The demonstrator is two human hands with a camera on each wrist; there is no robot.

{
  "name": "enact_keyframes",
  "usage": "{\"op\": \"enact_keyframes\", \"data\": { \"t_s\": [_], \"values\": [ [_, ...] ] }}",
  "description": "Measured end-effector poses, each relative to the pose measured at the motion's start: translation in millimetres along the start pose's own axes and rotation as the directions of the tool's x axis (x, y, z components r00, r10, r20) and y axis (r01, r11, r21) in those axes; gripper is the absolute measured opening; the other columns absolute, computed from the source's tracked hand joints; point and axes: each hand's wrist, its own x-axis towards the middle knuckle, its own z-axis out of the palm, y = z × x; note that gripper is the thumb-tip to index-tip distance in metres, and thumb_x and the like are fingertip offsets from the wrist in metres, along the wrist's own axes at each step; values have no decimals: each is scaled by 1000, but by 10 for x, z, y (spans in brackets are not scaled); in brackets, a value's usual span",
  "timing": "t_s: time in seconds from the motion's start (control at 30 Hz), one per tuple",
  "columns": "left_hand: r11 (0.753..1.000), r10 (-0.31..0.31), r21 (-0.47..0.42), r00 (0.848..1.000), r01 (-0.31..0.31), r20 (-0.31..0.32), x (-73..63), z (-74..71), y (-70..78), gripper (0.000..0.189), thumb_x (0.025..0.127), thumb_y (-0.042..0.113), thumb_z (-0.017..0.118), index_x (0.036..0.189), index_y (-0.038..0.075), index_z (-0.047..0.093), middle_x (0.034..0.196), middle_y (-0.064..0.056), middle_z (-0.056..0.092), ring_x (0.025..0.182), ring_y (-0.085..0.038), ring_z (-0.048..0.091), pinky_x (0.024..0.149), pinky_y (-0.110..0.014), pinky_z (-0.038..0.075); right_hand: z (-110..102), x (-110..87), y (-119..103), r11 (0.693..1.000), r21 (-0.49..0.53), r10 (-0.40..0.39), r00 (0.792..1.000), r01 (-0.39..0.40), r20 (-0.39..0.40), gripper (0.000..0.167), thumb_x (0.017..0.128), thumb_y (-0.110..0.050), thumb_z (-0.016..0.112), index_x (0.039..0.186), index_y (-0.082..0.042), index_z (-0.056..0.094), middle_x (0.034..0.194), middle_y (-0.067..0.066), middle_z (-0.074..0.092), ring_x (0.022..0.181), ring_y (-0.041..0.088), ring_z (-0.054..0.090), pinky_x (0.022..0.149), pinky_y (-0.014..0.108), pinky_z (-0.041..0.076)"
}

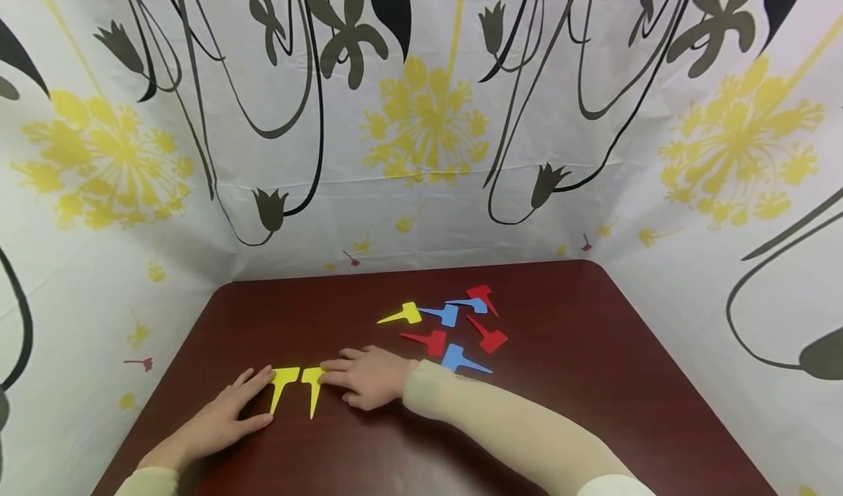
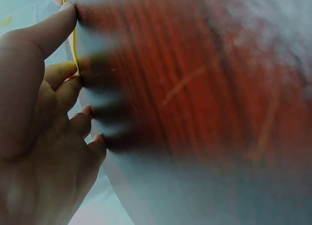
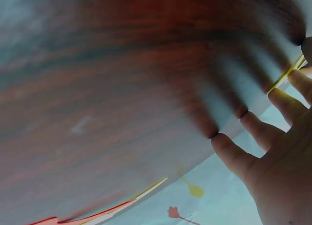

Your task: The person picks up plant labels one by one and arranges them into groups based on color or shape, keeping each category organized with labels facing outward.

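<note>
Yellow T-shaped tags [image 1: 285, 377]: Paired on Bench [image 1: 560, 342]

Two flat, thin tags lie side by side, a narrow gap between their heads. Left hand [image 1: 227, 415]: fingers extended, thumb spread wide; index finger and thumb touch the left tag [image 1: 286, 374]. Right hand [image 1: 374, 377]: fingers extended, touching the right tag [image 1: 312, 376] at its head. Only the head view shows three blue tags [image 1: 450, 315] beyond, near three red tags [image 1: 492, 340] and another yellow tag [image 1: 410, 312]. Wrist views add yellow edges seen side-on and streaked, wood-like grain. Backdrop [image 1: 421, 222]: white, creased, flower-printed.
</note>
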Motion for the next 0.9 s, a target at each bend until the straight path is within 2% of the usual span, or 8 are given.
{"op": "enact_keyframes", "data": {
  "t_s": [0.17, 0.47, 0.63, 0.7, 0.77, 0.83, 0.9],
  "values": [
    [1000, -9, -4, 1000, 9, 7, 1, -3, 25, 83, 94, 55, 64, 160, 18, 30, 165, -9, 23, 150, -46, 11, 106, -78, 13, 0, 29, -1, 1000, 15, 3, 1000, -3, 2, 59, 103, -48, 46, 159, -41, 27, 164, -17, 21, 149, 20, 27, 110, 46, 39],
    [999, -5, 47, 1000, 5, -7, -12, -32, 39, 82, 93, 56, 64, 159, 19, 32, 165, -9, 24, 149, -47, 14, 101, -80, 23, -26, 69, -1, 1000, 4, 15, 1000, -15, -2, 59, 102, -50, 49, 158, -41, 30, 164, -17, 22, 148, 18, 28, 108, 47, 41],
    [999, -8, 43, 1000, 8, 1, -50, -41, 46, 81, 94, 55, 65, 159, 19, 33, 165, -11, 25, 148, -49, 14, 96, -81, 26, -19, 74, 9, 1000, 18, 17, 999, -16, -29, 61, 102, -51, 48, 159, -39, 28, 164, -12, 22, 147, 17, 29, 108, 45, 41],
    [999, 0, 40, 1000, 0, -1, -58, -32, 47, 81, 94, 54, 65, 159, 18, 33, 164, -11, 25, 148, -49, 14, 96, -82, 26, -14, 58, 53, 999, 13, 54, 996, -53, -73, 61, 102, -50, 50, 158, -35, 31, 163, -7, 27, 145, 18, 32, 108, 44, 42],
    [999, 3, 37, 1000, -3, -6, -57, -19, 43, 81, 94, 55, 64, 159, 19, 33, 165, -10, 25, 148, -48, 13, 97, -81, 25, -24, 23, 126, 992, 16, 124, 985, -123, -123, 61, 101, -47, 53, 157, -30, 36, 159, -4, 35, 142, 20, 38, 106, 45, 44],
    [999, 10, 37, 1000, -9, -11, -45, -11, 38, 82, 93, 56, 64, 159, 20, 33, 165, -9, 24, 149, -47, 13, 97, -81, 26, -26, -26, 227, 976, 18, 217, 961, -217, -171, 59, 100, -45, 57, 154, -26, 42, 152, -1, 44, 136, 22, 44, 103, 46, 47],
    [999, 13, 40, 1000, -12, -16, -26, -7, 26, 82, 93, 56, 64, 159, 20, 32, 165, -8, 24, 149, -47, 13, 96, -81, 26, -29, -88, 342, 949, 30, 315, 931, -315, -185, 58, 99, -44, 58, 151, -22, 46, 146, 2, 49, 131, 24, 47, 100, 47, 49]
  ]
}}
